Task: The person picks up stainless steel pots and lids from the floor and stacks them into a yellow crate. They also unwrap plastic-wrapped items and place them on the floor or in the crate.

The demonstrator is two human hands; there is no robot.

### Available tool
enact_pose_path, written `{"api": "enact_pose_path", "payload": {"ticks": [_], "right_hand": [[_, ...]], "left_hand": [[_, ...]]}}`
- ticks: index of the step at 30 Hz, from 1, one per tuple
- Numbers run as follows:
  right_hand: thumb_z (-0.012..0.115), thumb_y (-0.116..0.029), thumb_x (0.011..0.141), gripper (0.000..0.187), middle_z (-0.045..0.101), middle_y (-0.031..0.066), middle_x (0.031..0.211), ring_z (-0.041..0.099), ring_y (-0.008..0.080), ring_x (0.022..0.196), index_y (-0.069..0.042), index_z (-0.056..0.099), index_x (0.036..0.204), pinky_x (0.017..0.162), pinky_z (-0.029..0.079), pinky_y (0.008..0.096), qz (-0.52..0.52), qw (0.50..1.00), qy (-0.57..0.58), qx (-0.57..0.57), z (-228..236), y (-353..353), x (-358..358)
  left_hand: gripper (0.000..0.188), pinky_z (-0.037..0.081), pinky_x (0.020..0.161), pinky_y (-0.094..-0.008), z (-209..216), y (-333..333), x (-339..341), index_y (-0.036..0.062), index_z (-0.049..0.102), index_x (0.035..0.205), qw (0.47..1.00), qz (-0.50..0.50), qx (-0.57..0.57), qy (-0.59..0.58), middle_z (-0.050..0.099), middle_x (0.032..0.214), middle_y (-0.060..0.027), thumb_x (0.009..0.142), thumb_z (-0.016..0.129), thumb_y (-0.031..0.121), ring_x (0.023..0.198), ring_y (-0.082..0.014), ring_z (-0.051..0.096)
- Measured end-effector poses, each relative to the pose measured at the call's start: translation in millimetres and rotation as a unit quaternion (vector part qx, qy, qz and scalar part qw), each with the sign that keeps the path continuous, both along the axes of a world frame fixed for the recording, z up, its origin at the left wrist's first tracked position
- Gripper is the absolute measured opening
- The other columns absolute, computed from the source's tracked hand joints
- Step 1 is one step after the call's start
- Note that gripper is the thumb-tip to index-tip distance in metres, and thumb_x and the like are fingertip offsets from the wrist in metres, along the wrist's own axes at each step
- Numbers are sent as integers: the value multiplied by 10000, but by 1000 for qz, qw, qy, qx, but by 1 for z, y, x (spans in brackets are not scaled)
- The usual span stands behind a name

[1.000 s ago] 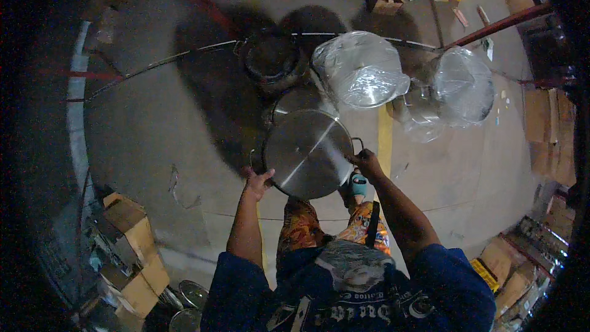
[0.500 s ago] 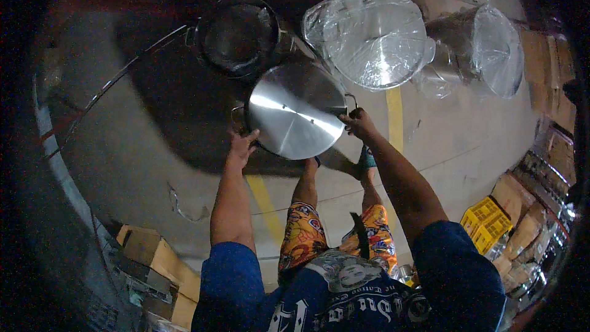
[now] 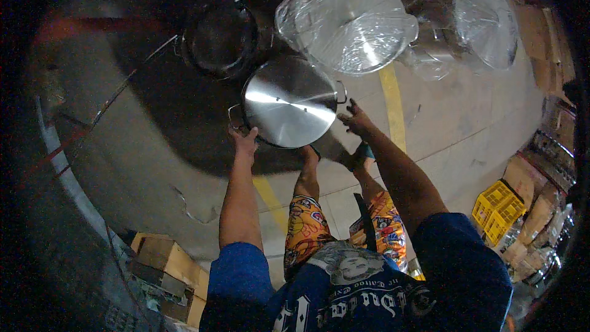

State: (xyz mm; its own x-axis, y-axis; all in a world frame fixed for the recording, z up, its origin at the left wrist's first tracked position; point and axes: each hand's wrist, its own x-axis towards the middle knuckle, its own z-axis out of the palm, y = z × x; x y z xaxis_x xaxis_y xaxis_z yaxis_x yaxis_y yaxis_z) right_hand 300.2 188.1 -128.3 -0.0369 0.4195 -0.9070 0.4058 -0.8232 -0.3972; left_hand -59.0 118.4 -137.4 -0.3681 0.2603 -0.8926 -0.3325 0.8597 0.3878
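Since right hand [image 3: 361,122] is spread clear of handle [image 3: 345,93], pot [image 3: 290,103] should be steadied by left hand [image 3: 244,142]; grip there can't be told.

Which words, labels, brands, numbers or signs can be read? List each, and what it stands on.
Shirt: large pale lettering and a smaller line, upside down; wording not copied here.
Shorts: printed letters in the colourful pattern, likewise not copied.
Pot: no lettering visible.
Yellow crate: any markings too small to read.

2 forearms [image 3: 241,200] reach forward. Right hand [image 3: 358,120] unclenched, fingers [image 3: 353,109] spread. Left hand [image 3: 244,144]: thumb [image 3: 253,133] extended, rest probably curled, dim.
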Motion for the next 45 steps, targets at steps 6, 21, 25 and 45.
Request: {"api": "enact_pose_path", "payload": {"ticks": [6, 21, 25, 45], "right_hand": [[695, -327, 826, 852, 461, 201, 1359, 573, 270, 1070, -49, 194, 1456, 803, 502, 364, 68, 996, 53, 29, 42, -54, 25], [612, -343, 872, 557, 611, 125, 1056, 608, 224, 811, -64, 441, 1322, 650, 519, 370, -324, 930, -166, -54, 271, -306, 397], [602, -331, 882, 542, 605, 117, 1095, 619, 239, 841, -75, 440, 1331, 658, 536, 370, -462, 863, -192, -63, 305, -415, 388], [621, -343, 868, 473, 619, 106, 979, 621, 208, 762, -60, 519, 1232, 577, 533, 352, -753, 637, -146, -80, 314, -797, 75]], "left_hand": [[873, 455, 774, -402, 48, -33, 16, 253, 117, 1459, 993, -38, -13, 108, 393, 1348, -105, 808, 693, 167, 1066, -259, 484], [540, 498, 584, -357, 257, -182, 65, 81, 485, 1291, 888, -408, -213, 2, 619, 1004, -93, 806, 671, 232, 738, -211, 586], [525, 516, 641, -388, 211, -66, 116, 36, 496, 1265, 688, -707, 104, 127, 589, 1122, -140, 809, 673, 225, 902, -256, 596], [199, 348, 376, -306, 213, -104, 371, 58, 517, 1026, 539, -842, -9, 6, 505, 640, -49, 861, 578, 151, 458, -163, 466]]}}
